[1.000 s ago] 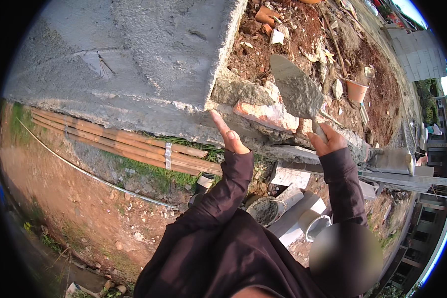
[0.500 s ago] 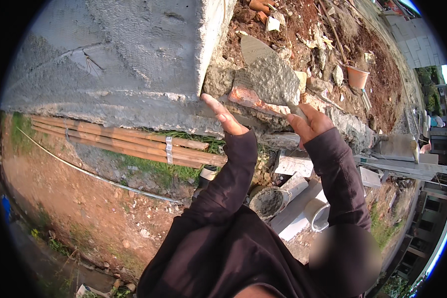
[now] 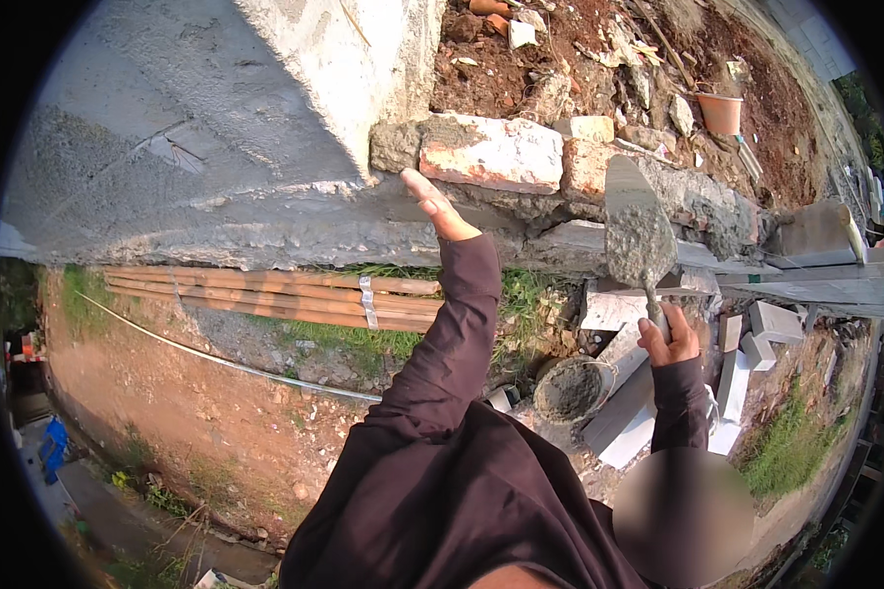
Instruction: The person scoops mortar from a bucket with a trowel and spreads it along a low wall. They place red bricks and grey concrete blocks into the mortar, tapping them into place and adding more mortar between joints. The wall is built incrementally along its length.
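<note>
My left hand (image 3: 437, 207) has its fingers stretched out, their tips at the lower edge of a grey mortar-covered lump (image 3: 394, 147) beside a whitish-red brick (image 3: 491, 152). Both lie along the low masonry wall against the corner of a rendered grey wall (image 3: 196, 108). A shorter brick (image 3: 584, 165) sits to their right. My right hand (image 3: 667, 339) grips the handle of a trowel (image 3: 638, 226), whose blade carries grey mortar and points away from me over the wall.
A bucket of mortar (image 3: 570, 391) and grey blocks (image 3: 774, 322) lie below on the right. Bundled bamboo poles (image 3: 272, 294) and a long pale pipe (image 3: 221, 365) lie below on the left. An orange bucket (image 3: 722, 116) stands among rubble and red soil beyond the wall.
The trowel has moved off the bricks, down and to the right with my right hand, exposing the brick's top. My left hand has shifted slightly up. The camera view has also shifted.
</note>
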Tool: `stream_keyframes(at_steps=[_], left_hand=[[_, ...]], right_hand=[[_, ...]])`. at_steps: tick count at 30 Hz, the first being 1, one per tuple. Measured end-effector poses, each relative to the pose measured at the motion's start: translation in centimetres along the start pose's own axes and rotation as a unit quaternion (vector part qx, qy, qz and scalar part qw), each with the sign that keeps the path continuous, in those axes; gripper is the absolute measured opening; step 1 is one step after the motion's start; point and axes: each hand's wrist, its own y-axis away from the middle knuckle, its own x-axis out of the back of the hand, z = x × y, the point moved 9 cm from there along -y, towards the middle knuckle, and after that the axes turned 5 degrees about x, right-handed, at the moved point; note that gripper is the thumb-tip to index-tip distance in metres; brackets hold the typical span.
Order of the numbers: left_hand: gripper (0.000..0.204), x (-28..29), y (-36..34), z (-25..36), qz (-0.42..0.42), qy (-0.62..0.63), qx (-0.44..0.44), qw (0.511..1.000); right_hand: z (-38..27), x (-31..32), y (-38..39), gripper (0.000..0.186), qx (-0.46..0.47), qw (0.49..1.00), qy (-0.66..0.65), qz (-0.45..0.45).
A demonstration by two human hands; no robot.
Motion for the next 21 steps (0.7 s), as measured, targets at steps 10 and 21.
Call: stream_keyframes(at_steps=[10, 21], left_hand=[[0.071, 6.6, 17.1, -4.3, -0.221, -0.393, 0.14, 0.881], [0.064, 29.8, 33.8, -11.9, -0.374, -0.698, 0.306, 0.529]], right_hand=[[39.5, -8.2, 33.1, 0.043, -0.522, 0.842, 0.108, -0.087], [65.4, -37.3, 36.3, 0.035, -0.609, 0.78, 0.057, -0.131]])
